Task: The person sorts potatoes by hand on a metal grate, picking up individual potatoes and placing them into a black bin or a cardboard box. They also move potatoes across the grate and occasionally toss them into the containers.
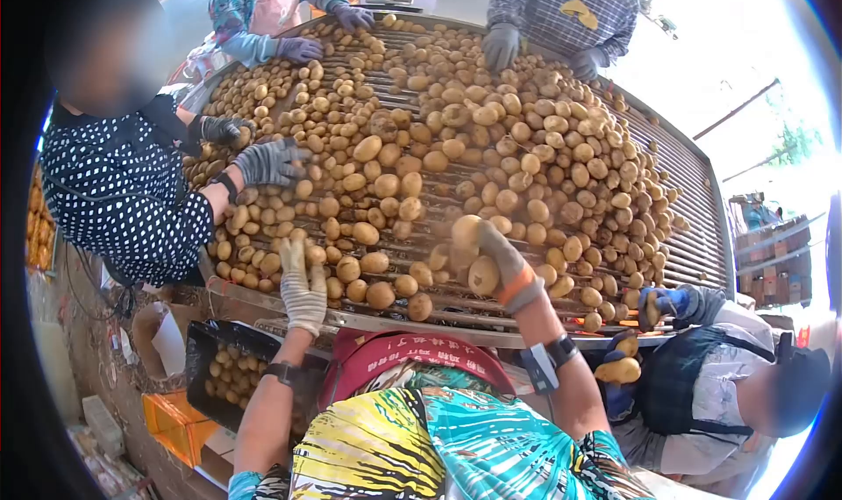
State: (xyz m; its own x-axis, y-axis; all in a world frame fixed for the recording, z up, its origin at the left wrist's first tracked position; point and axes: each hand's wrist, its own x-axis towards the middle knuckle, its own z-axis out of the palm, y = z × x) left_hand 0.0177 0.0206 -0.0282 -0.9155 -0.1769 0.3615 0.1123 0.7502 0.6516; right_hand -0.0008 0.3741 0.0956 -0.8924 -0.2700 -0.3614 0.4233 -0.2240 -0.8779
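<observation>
My left hand (303,291), in a pale striped knit glove, lies at the near edge of the slatted sorting table (447,300). Its fingers stretch forward among potatoes, with nothing visibly gripped. My right hand (507,267) wears a grey glove with an orange band. It is closed around a potato (483,275), and another potato (467,232) shows at its fingertips, somewhat blurred. Loose potatoes (373,263) lie on the bars between my two hands. A larger heap of potatoes (570,162) covers the right half of the table.
Gloved co-workers (114,193) stand around the table; one pair of gloved hands (272,162) works left of me. At right, another person's blue glove (671,305) is near the rim. Below left are a black crate (197,395) holding potatoes and an orange crate (175,425).
</observation>
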